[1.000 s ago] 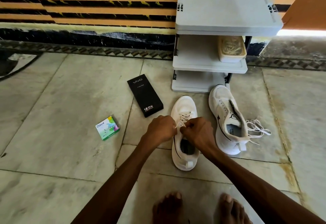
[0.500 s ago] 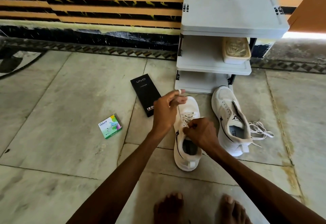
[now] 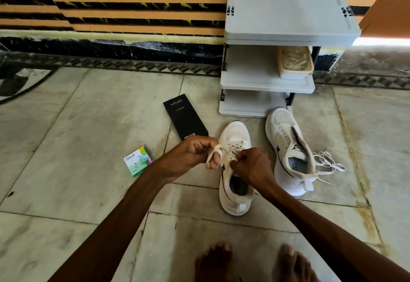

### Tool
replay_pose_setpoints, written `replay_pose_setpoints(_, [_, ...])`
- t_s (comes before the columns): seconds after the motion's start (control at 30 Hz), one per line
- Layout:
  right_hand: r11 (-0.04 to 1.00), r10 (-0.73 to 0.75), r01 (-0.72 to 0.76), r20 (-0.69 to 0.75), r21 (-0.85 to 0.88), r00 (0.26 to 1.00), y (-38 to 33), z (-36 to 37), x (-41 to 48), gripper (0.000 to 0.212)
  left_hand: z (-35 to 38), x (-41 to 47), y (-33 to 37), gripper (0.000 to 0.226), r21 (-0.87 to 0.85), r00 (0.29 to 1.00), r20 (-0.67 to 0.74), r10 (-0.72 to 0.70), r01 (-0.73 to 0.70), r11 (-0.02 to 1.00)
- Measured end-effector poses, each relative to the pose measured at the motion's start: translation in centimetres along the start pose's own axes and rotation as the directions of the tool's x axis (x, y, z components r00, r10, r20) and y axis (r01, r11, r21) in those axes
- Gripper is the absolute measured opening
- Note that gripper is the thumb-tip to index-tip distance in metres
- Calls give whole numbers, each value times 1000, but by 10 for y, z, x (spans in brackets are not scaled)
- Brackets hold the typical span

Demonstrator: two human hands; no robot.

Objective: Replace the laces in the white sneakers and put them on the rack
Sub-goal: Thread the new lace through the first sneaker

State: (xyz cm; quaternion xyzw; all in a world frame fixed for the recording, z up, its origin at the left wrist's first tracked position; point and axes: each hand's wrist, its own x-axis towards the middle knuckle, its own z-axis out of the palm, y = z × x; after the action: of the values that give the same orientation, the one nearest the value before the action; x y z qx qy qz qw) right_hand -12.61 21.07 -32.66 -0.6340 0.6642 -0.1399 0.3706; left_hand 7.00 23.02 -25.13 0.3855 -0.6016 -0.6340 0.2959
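While my left hand (image 3: pixel 188 157) clamps the lace (image 3: pixel 212 152) at the sneaker's (image 3: pixel 235 134) nine o'clock, my right hand (image 3: pixel 255 166) pinches it over the eyelets.

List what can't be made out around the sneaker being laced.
All head view.
Upper eyelets of the sneaker: covered by the right hand, whose grip is hidden too.
Lower print of the black box: behind the left hand holding the lace.
Contents of the container on the rack: blurred.

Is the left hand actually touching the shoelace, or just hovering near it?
Touching. The head view shows the lace looped round a finger of the left hand, right beside the sneaker it is threaded through.
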Motion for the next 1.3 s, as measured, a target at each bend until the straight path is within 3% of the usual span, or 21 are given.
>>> replay_pose_setpoints(0.1, [1000, 1, -1, 0, 0, 1000, -1, 0, 0, 7, 4, 1, 26, 28, 21, 996, 41, 75, -76, 997])
replay_pose_setpoints(0.33, [999, -20, 20, -7, -47, 1000, 0, -1, 1, 18, 12, 8, 33, 23, 114, 998, 62, 12, -19, 993])
replay_pose_setpoints(0.43, [996, -89, 89, 33, 10, 995, 7, -3, 3, 17, -1, 14, 22, 19, 315, 988, -133, -72, 112, 942])
replay_pose_setpoints(0.53, [980, -198, 198, 19, 3, 980, 12, -6, -1, 16, -9, 21, 1, 21, 459, 896, -406, -178, 369, 808])
replay_pose_setpoints(0.6, [968, -250, 249, -23, -23, 968, 14, -6, -4, 20, -8, 23, -15, 22, 459, 844, -496, -205, 455, 763])
replay_pose_setpoints(0.77, [955, -244, 245, 25, -167, 969, 14, -14, -8, 28, 4, 28, -47, 10, 248, 722, -672, -167, 431, 868])
replay_pose_setpoints(0.93, [928, -175, 196, 95, -318, 980, 6, -23, -16, 46, 22, 31, -56, 17, 241, 744, -653, -144, 384, 892])
replay_pose_setpoints(1.07, [873, -217, 213, 41, -439, 975, 6, -20, -19, 24, 27, 40, -52, 24, 309, 751, -657, -70, 352, 883])
replay_pose_setpoints(1.17, [905, -220, 195, -25, -377, 975, 13, -18, -18, 17, 30, 46, -49, 33, 349, 766, -634, -111, 411, 842])
replay_pose_setpoints(1.3, [985, -134, 123, -86, -125, 987, 25, -26, -12, 14, 36, 53, -49, 31, 276, 782, -604, -152, 384, 881])
